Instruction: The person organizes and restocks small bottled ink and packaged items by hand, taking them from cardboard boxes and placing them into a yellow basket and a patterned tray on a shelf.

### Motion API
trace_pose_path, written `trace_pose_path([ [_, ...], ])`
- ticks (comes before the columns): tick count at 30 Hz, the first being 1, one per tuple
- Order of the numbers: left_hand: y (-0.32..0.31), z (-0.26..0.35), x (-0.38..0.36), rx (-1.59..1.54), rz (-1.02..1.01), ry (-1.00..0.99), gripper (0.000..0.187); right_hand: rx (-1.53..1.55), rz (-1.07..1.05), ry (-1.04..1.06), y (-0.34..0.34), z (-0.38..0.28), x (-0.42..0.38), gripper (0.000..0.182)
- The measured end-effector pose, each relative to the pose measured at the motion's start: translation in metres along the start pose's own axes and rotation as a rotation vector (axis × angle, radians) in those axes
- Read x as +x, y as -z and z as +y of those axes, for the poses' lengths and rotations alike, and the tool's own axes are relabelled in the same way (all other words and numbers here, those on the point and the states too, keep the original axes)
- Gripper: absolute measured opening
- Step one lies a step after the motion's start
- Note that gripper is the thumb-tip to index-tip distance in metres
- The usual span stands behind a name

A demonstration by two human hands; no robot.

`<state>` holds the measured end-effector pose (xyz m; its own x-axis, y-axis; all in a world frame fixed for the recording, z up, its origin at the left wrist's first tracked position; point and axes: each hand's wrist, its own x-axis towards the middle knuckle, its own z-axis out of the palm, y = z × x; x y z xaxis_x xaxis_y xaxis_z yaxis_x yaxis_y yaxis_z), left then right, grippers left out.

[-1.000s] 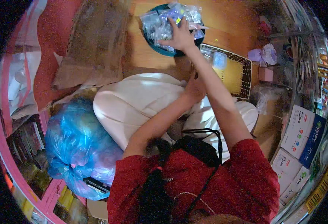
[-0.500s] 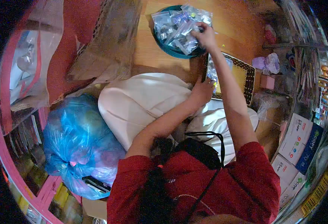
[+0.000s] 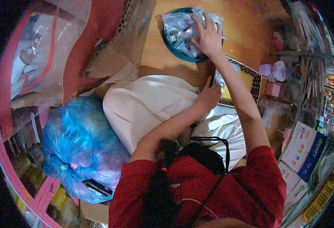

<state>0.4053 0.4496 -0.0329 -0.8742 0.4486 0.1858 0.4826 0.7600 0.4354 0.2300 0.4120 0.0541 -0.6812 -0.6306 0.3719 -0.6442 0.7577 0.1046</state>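
While the right hand (image 3: 208,38) lies spread, palm down, on the heap of clear plastic packets (image 3: 182,28) in the teal bowl (image 3: 170,51) at the upper middle of the frame, the left hand (image 3: 209,95) rests at the near edge of a woven tray (image 3: 250,81) on the wooden floor (image 3: 155,57); its grip cannot be made out. A blue plastic bag (image 3: 79,140) sits at lower left.

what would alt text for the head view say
Seen from above, a person in a red top sits on a wooden floor, right hand pressed flat on a heap of clear plastic bags in a teal bowl. The left hand rests by the edge of a woven tray; a blue plastic sack sits beside them.
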Motion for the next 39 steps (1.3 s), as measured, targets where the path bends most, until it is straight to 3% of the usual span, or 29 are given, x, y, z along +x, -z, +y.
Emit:
trace_pose_path([
  [4,0.001,0.000,-0.001,-0.030,0.060,-0.007,0.026,0.021,-0.070,0.194,-0.025,0.003,0.034,0.082],
  [8,0.010,-0.002,-0.002,0.006,0.101,-0.051,0.023,-0.059,-0.625,0.094,-0.056,-0.003,0.056,0.088],
  [9,0.011,-0.002,-0.001,0.000,0.093,-0.055,0.023,-0.057,-0.665,0.090,-0.041,-0.010,0.060,0.086],
  [12,0.001,-0.001,0.000,-0.030,0.156,-0.040,0.020,0.037,-0.428,0.184,-0.052,-0.003,0.045,0.075],
  [15,-0.002,-0.001,0.000,-0.063,0.187,-0.017,0.021,0.102,-0.242,0.263,-0.050,0.000,0.024,0.053],
  [19,0.003,0.000,-0.001,-0.002,0.087,-0.014,0.023,0.057,-0.182,0.340,-0.023,-0.007,-0.003,0.047],
  [26,0.010,0.001,-0.001,0.052,-0.068,-0.007,0.028,0.133,-0.194,0.365,-0.012,0.002,-0.023,0.051],
  [31,-0.005,0.001,-0.001,0.062,0.047,-0.006,0.026,0.136,-0.136,0.335,-0.012,0.002,-0.032,0.043],
  [34,-0.001,0.002,0.000,0.019,-0.007,0.023,0.027,0.331,-0.097,0.157,-0.017,0.009,-0.028,0.031],
  [39,-0.004,0.001,0.001,0.002,-0.003,0.012,0.027,0.696,-0.205,-0.211,-0.018,0.012,-0.003,0.014],
])
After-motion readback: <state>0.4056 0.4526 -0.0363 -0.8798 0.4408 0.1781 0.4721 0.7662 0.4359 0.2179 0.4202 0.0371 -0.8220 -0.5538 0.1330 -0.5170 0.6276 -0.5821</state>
